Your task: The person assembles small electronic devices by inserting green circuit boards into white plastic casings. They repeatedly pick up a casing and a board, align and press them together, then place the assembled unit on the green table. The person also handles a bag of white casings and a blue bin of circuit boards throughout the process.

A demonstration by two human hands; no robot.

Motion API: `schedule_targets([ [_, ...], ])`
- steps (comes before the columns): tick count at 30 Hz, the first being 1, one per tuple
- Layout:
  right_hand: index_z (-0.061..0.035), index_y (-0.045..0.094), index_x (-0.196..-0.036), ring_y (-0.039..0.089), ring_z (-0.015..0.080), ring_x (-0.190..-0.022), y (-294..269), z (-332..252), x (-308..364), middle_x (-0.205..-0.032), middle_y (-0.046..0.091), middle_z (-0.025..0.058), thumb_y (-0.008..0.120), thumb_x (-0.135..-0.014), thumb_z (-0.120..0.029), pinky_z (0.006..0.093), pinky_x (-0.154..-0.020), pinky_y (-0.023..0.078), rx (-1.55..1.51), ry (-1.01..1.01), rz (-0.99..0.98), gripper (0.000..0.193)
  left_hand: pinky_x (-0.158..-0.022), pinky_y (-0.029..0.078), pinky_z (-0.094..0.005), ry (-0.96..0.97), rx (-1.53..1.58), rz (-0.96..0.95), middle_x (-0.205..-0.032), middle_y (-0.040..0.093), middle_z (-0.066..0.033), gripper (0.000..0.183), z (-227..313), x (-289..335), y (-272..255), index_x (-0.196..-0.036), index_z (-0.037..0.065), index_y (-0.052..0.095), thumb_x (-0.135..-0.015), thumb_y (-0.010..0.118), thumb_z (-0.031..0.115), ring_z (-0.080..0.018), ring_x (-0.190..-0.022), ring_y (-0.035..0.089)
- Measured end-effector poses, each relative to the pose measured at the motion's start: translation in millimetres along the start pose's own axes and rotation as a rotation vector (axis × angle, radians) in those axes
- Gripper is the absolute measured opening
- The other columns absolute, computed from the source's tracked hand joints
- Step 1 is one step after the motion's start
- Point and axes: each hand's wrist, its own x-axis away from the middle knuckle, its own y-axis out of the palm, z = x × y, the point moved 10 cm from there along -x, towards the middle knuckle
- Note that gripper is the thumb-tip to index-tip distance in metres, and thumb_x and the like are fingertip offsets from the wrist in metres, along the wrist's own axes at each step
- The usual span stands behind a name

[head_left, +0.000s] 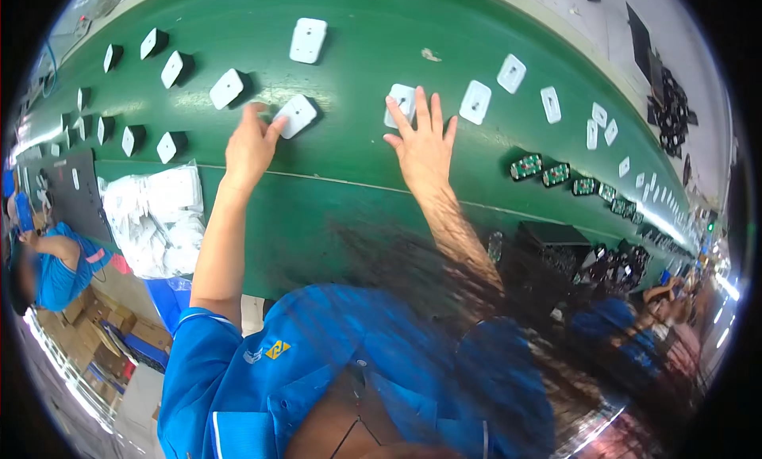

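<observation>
White-topped block point(298, 115) sits just right of the left grip point(252, 148), edge met by the thumb; whether it is clamped cannot be told. Under the right grip point(426, 152), fingers spread apart, a white plate point(404, 99) is partly covered; light edge handling is advised on the table point(349, 142).

A single fisheye view looks steeply down from head height. The green worktable point(349, 209) spreads close below, visibly curved.
</observation>
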Motion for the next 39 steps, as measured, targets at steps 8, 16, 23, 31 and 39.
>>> schedule_targets([
  [8,-0.0122,0.047,-0.131,0.049,0.0324,-0.112,-65,3,93,-0.129,0.048,0.0134,0.068,-0.08,-0.019,0.0488,-0.095,0.038,-0.353,0.107,0.381,0.056,-0.059,0.044,-0.0299,0.546,-0.031,0.218,-0.088,0.051,-0.0017,0.035,138,69,16,-0.121,0.007,0.052,-0.089,0.063,0.017,-0.0148,-0.062,0.05],
  [16,-0.0094,0.058,-0.112,0.056,0.0256,-0.093,-54,1,318,-0.102,0.059,0.0084,0.068,-0.077,-0.006,0.038,-0.081,0.041,-0.466,0.49,0.342,0.037,-0.073,0.047,-0.0241,0.886,0.4,-0.296,-0.101,0.057,-0.0059,0.028,263,144,94,-0.123,0.003,0.052,-0.095,0.051,0.007,-0.0094,-0.076,0.053],
  [23,-0.0045,0.055,-0.119,0.054,0.03,-0.103,-92,81,369,-0.115,0.056,0.0126,0.064,-0.084,-0.014,0.0398,-0.086,0.041,-0.25,0.87,0.619,0.037,-0.063,0.05,-0.0263,0.799,0.281,-0.488,-0.097,0.058,-0.0088,0.033,233,185,208,-0.122,0.004,0.053,-0.092,0.057,0.019,-0.011,-0.066,0.057],
  [31,-0.0046,0.049,-0.126,0.049,0.0272,-0.11,-53,151,287,-0.12,0.052,0.0095,0.074,-0.071,-0.024,0.0406,-0.088,0.039,0.008,0.651,0.337,0.063,-0.072,0.058,-0.0355,0.053,0.555,-0.908,-0.101,0.061,-0.0207,0.04,208,213,312,-0.118,-0.01,0.044,-0.099,0.045,0.025,-0.0278,-0.082,0.067],
  [39,-0.0042,0.055,-0.12,0.052,0.0282,-0.108,-76,131,306,-0.115,0.057,0.0109,0.068,-0.077,-0.017,0.0406,-0.09,0.039,-0.327,0.463,0.508,0.047,-0.077,0.052,-0.0308,0.043,0.767,-0.858,-0.098,0.06,-0.0098,0.038,207,232,294,-0.122,-0.004,0.046,-0.097,0.052,0.024,-0.0183,-0.085,0.062],
])
